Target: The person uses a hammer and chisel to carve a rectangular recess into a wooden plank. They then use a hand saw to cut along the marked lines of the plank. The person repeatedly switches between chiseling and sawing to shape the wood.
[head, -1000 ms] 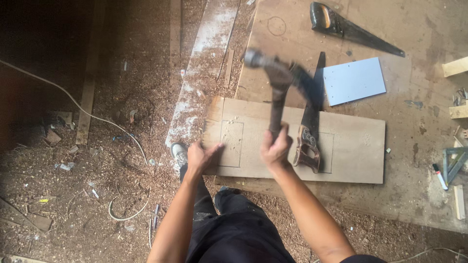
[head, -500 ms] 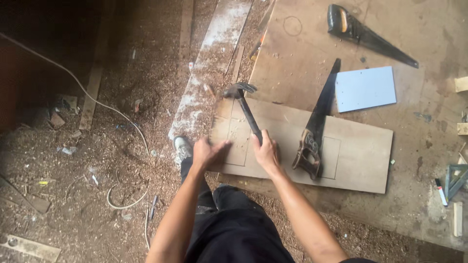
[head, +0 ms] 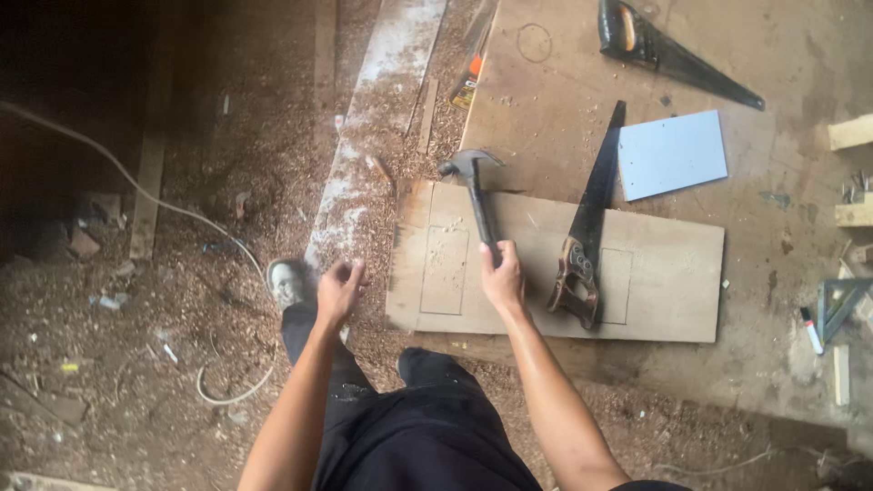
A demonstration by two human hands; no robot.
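Observation:
My right hand [head: 502, 275] grips the dark handle of a claw hammer [head: 473, 195], whose steel head rests near the far left corner of a flat brown board [head: 673, 273]. The board lies on the floor and has pencilled rectangles drawn on it. A hand saw [head: 587, 227] with a dark handle lies across the board, just right of my right hand. My left hand [head: 338, 289] hovers off the board's left edge, above my shoe, with fingers loosely curled and nothing in it.
A second hand saw [head: 668, 50] and a pale blue sheet [head: 671, 155] lie on the plywood beyond. Sawdust and a dusty plank [head: 373, 118] cover the floor at left, with a white cable [head: 136, 182]. A metal square [head: 841, 305] and wood offcuts sit at right.
The hammer has swung down from raised to low over the board's left part. My left hand has slid off the board's edge to the left.

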